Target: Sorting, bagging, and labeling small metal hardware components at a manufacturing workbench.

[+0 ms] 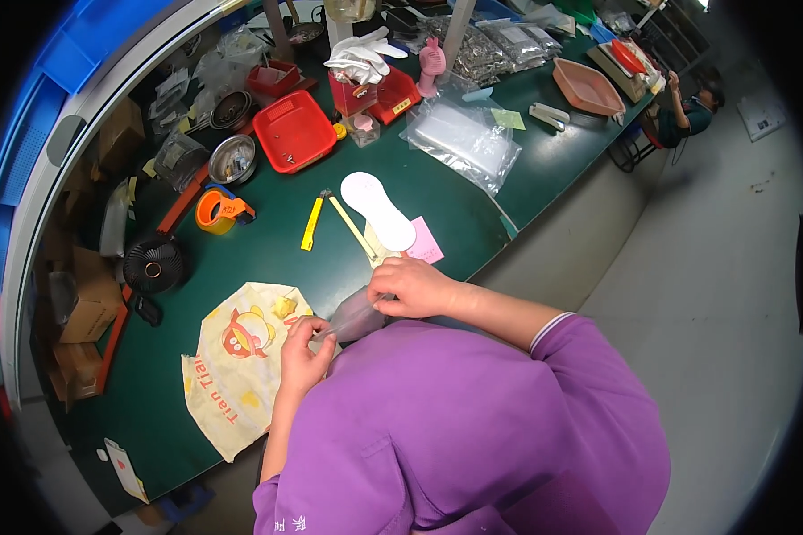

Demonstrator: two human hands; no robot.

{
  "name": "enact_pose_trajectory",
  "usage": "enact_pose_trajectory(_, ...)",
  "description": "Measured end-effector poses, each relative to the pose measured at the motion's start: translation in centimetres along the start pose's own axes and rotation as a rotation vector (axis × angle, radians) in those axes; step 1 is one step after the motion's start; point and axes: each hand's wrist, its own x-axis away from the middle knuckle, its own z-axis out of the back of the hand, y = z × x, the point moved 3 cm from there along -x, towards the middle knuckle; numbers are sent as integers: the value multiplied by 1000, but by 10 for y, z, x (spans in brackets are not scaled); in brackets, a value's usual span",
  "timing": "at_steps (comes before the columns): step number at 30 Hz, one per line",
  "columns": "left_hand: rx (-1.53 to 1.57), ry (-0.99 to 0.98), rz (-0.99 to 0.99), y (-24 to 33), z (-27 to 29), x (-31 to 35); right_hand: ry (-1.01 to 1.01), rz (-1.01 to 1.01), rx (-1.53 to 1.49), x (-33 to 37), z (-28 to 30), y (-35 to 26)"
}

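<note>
Between my two hands, close to my chest, is a thin see-through plastic bag [355, 316]. My left hand [307, 355] pinches its left end between thumb and fingers. At the opposite end, the fingers of my right hand [414, 287] are closed on the bag's edge. Beneath and beside my left hand lies a cream cloth [219, 379] printed with a cartoon bird, with a small crumpled yellow piece [284, 308] on it. Just beyond my right hand are a white insole-shaped piece [379, 214] and a pink paper note [426, 241]. Whether the bag holds anything is not visible.
A yellow cutter knife [312, 223] and a tape roll [216, 211] lie on the green table [281, 192]. Farther back are a red tray [292, 132], a metal bowl [233, 160] and a stack of plastic bags [464, 138]. A black fan [153, 264] stands left. Another person [682, 116] sits far right.
</note>
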Motion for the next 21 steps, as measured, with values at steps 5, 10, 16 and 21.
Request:
enact_pose_trajectory(5,-20,31,-32,-1,-3,-9,38,20,-74,-6,6,5)
enact_pose_trajectory(10,-18,35,-14,-2,-4,-12,46,-63,-68,-6,0,2)
enact_pose_trajectory(16,-177,21,-126,15,-9,-20,45,-36,-44,-9,-5,-4)
enact_pose_trajectory(21,-207,43,-99,16,-12,-21,55,-74,-99,-8,-8,-3)
